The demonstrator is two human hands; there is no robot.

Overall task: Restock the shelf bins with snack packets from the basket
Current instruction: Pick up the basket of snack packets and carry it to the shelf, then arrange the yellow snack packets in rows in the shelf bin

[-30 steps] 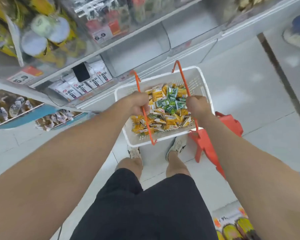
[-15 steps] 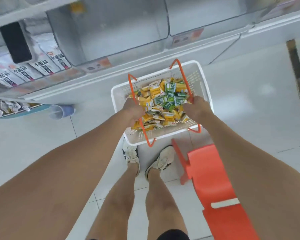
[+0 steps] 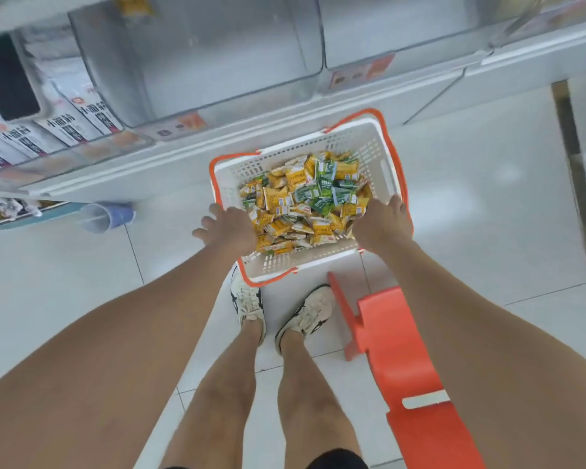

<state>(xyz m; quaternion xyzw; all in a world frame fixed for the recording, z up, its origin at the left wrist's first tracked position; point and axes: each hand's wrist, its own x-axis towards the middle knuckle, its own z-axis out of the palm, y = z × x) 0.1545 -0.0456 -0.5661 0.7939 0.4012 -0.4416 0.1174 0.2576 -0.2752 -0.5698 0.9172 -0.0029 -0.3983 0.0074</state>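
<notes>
Presently we find the white perforated plastic basket point(image 3: 374, 148) standing on the white tiled floor point(image 3: 487, 214), close to the foot of the shelving and just ahead of the person's pale trainers point(image 3: 247, 302). Its orange hoop handles point(image 3: 399, 170) lie folded down along the rim. We judge that this leaves the mouth free for reaching in.

The small yellow and green snack packets point(image 3: 305, 201) are all heaped inside the basket, deepest toward its near edge. We see none in either hand and none in the bins ahead.

The left hand point(image 3: 229, 226) is over the basket's near left corner, with its fingers point(image 3: 204, 222) straight, splayed and holding nothing. The right hand point(image 3: 383, 226) is at the right edge, close to the near right corner. Its fingertips reach the rim where the handle lies, but we cannot tell whether they curl round it or merely rest there.

Beyond the basket's far edge, a clear plastic shelf bin point(image 3: 217, 62) looks unfilled, as does the clear bin to its right point(image 3: 403, 28). A bin further left holds upright white packets with black print point(image 3: 77, 121). We judge that the basket sits under the unfilled bins to keep each carry short, and that the first scoop is the step in hand.

An orange plastic stool point(image 3: 403, 350) stands beside the right foot, near the basket's near right corner. It is probably a seat, and could trip the person. A pale blue cup point(image 3: 107, 216) lies tipped on the floor at the shelf's foot.
</notes>
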